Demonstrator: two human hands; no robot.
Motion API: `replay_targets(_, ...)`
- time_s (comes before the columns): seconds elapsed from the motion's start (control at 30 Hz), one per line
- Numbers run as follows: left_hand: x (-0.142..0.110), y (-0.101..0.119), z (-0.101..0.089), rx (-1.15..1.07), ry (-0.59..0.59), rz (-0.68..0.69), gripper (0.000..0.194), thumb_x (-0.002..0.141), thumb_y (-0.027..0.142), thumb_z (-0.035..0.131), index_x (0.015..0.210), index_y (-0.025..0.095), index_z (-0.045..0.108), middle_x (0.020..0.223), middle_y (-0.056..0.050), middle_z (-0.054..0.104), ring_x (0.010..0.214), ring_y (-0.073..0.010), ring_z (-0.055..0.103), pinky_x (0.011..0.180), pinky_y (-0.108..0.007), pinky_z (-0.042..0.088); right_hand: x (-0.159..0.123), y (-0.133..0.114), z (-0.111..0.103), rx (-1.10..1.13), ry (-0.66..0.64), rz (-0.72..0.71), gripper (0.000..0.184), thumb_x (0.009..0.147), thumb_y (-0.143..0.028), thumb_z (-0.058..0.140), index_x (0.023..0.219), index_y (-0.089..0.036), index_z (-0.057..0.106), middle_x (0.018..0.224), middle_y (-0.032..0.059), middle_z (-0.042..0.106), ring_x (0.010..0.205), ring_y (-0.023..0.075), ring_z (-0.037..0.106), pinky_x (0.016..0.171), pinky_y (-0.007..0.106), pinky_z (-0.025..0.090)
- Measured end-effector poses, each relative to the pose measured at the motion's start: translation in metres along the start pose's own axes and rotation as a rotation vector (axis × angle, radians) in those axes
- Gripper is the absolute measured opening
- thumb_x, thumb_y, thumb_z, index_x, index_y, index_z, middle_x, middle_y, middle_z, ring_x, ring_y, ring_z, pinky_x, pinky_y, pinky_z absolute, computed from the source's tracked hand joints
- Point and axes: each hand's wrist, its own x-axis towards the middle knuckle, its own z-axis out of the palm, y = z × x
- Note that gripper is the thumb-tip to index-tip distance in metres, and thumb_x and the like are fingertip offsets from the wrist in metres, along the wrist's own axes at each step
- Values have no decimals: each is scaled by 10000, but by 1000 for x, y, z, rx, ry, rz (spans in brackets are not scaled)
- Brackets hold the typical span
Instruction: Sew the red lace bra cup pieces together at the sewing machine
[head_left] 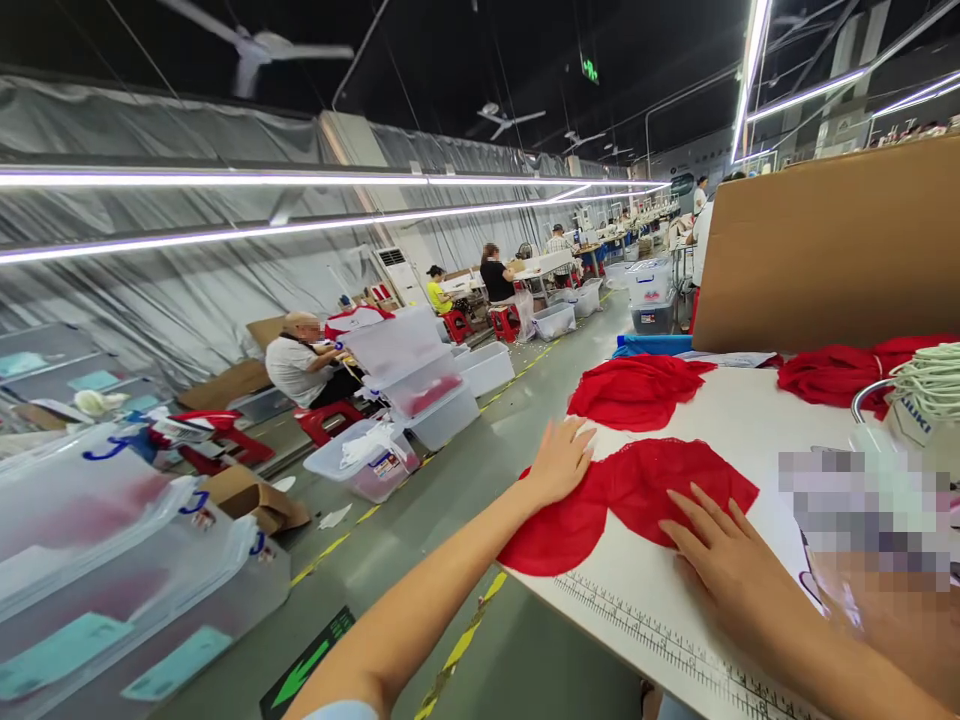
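Note:
A red fabric piece [637, 480] with two rounded lobes lies flat on the white table [600, 590]. My left hand [561, 462] rests on its upper left part, fingers stretched out toward the far edge. Over the right lobe, my right hand [712, 545] lies with its fingers spread; the fingertips touch the cloth. Neither hand grips anything. Just beyond, a gathered pile of red fabric [634, 388] sits near the table's left edge. Printed ruler marks [660, 635] run along the near edge.
A brown cardboard sheet [825, 250] stands behind the table. More red fabric [832, 375] and a bundle of pale green cord [930, 380] are at the right. Stacked clear plastic bins [135, 570] stand across the aisle, where a seated person [304, 365] works.

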Motion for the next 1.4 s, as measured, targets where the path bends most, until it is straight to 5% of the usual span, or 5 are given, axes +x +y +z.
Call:
replay_targets(0.53,123,17,-76,-355,440,-68,407,869,-1,336,1102,178,618,1263,-133,607,1220,-241,566,1091,-406,435,-13,-14,-1,238,277,-11,397,921,-20,452,1199,-171,693,1278,169,705,1269,317,630,974,496,611)
replay_targets(0.83,70,40,-148,-761,440,15,362,837,120,385,1028,150,691,1017,-59,724,879,-173,676,845,-317,554,-13,-21,-26,589,212,-100,266,965,-113,469,1046,-202,706,1200,165,733,1136,295,688,1002,567,547)
replay_targets(1.03,-30,73,-179,-1184,60,91,141,809,249,648,904,170,716,932,-52,699,739,-164,667,661,-263,534,-7,-38,-43,1031,39,56,456,1016,-550,497,1291,-217,644,1239,188,704,1081,287,705,866,454,601)
replay_targets(1.17,-73,87,-168,-1125,-196,231,241,914,398,662,858,179,745,968,-78,687,856,-208,669,743,-294,531,-2,-54,-68,1603,-159,218,935,740,-873,634,1412,-225,576,1305,174,689,1141,324,695,932,465,583)
replay_targets(1.4,-63,78,-91,-1353,-410,-11,179,873,320,693,979,182,737,1001,-67,675,835,-155,622,759,-247,499,-27,-52,-94,2180,-92,1004,364,733,-384,900,1005,-187,758,1127,124,782,1008,278,754,940,395,603)
